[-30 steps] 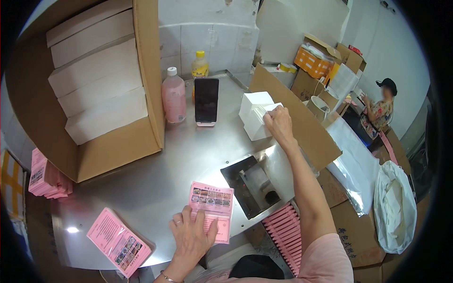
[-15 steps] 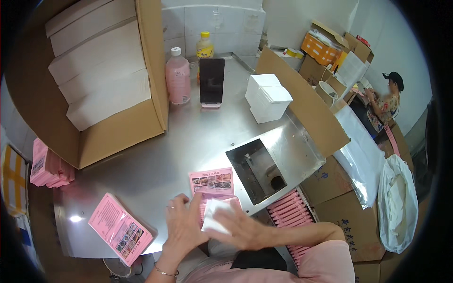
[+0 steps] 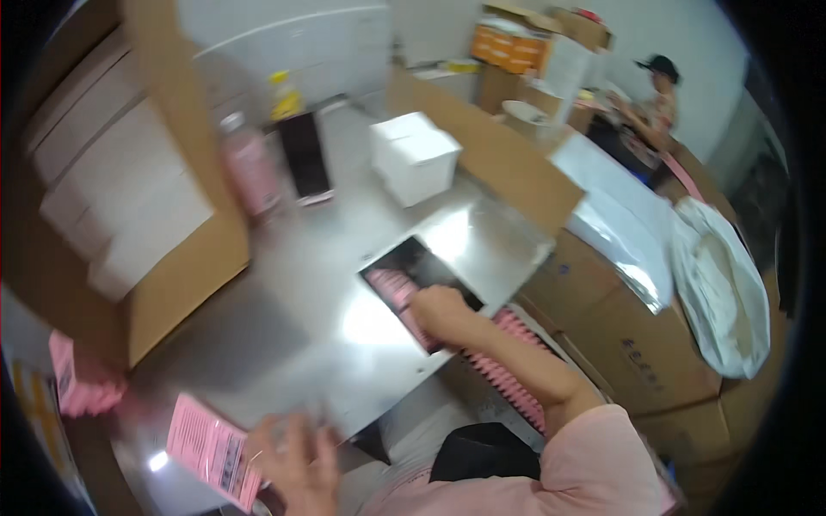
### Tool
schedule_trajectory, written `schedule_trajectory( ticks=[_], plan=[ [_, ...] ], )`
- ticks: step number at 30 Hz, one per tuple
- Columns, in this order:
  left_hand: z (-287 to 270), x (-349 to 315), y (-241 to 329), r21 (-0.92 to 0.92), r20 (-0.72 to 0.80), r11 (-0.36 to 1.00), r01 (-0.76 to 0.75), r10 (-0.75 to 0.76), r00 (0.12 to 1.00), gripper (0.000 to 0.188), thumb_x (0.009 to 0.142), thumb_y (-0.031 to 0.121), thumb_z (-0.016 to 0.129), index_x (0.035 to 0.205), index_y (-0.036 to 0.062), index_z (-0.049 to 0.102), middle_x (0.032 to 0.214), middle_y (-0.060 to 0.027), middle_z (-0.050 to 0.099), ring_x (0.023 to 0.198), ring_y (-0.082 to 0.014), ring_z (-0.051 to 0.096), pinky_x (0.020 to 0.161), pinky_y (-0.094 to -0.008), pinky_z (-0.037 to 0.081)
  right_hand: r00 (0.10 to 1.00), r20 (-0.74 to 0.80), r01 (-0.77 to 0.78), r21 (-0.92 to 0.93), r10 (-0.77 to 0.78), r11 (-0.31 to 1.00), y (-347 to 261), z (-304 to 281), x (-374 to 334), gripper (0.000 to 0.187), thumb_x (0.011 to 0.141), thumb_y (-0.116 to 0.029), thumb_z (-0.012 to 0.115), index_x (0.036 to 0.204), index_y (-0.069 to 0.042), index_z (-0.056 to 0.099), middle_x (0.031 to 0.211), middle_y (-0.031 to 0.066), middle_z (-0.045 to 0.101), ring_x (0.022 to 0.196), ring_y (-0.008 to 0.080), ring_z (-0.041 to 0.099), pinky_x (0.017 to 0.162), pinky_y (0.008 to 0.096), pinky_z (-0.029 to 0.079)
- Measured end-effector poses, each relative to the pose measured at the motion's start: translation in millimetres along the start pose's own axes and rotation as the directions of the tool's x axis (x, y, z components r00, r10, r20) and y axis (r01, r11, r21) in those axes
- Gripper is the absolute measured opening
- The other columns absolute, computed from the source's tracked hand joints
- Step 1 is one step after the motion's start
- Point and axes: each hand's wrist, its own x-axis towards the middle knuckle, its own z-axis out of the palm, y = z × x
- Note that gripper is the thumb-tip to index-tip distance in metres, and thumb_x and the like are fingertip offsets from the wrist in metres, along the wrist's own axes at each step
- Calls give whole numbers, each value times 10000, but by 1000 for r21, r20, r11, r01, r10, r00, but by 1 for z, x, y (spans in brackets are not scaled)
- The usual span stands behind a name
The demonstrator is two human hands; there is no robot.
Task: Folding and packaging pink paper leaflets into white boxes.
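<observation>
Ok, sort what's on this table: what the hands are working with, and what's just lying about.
In hand:
- right hand at the rectangular opening in the steel table, on the pink packs inside
- left hand beside the pink leaflet at the table's near edge

Lying about:
- white box
- dark phone
- pink bottle
- yellow bottle
- big carton of white boxes

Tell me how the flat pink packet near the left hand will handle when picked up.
The flat pink packet looks thin, so probably light and somewhat bendy. Lying flat on the shiny metal table, it may slide rather than lift. The left hand might need an edge.
</observation>
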Motion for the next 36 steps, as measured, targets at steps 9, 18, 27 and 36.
schedule_trajectory(
  ticks=[9, 18, 27, 36],
  plan=[
    [-19, -31, -118, 621, 302, 773, 126, -385, 872, 552, 969, 559, 441, 1425, 255, 512, 1582, -89, 331, 1452, -306, 315, 1134, -505, 295, 235, -969, -380, -158, -70, 911, 172, -196, -100, 224, 859, -158, 629, 1013, -12, 702, 926, 165, 685, 858, 355, 625, 776, 452, 496],
    [-29, -19, -156, 752, 255, 620, 224, -587, 768, 558, 989, 579, 361, 1461, 302, 466, 1590, -20, 324, 1427, -275, 361, 1142, -436, 309, 490, -718, -702, 12, 495, 712, 303, -185, -88, 359, 800, -394, 709, 789, -39, 763, 896, 190, 708, 922, 365, 655, 790, 475, 528],
    [-28, -21, -159, 723, 255, 639, 263, -601, 758, 576, 981, 608, 341, 1471, 324, 446, 1599, 4, 300, 1444, -262, 335, 1152, -441, 300, 424, -813, -732, -48, 399, 679, 285, -195, -53, 424, 769, -469, 717, 818, -49, 752, 941, 164, 667, 961, 354, 627, 786, 494, 527],
    [-21, -29, -169, 700, 240, 667, 255, -556, 796, 554, 980, 590, 389, 1451, 311, 480, 1586, -7, 329, 1439, -264, 339, 1147, -445, 308, 468, -809, -406, 162, 356, 900, 324, -171, -46, 188, 782, -266, 709, 857, -113, 788, 854, 115, 709, 830, 285, 658, 728, 388, 522]
  ],
)
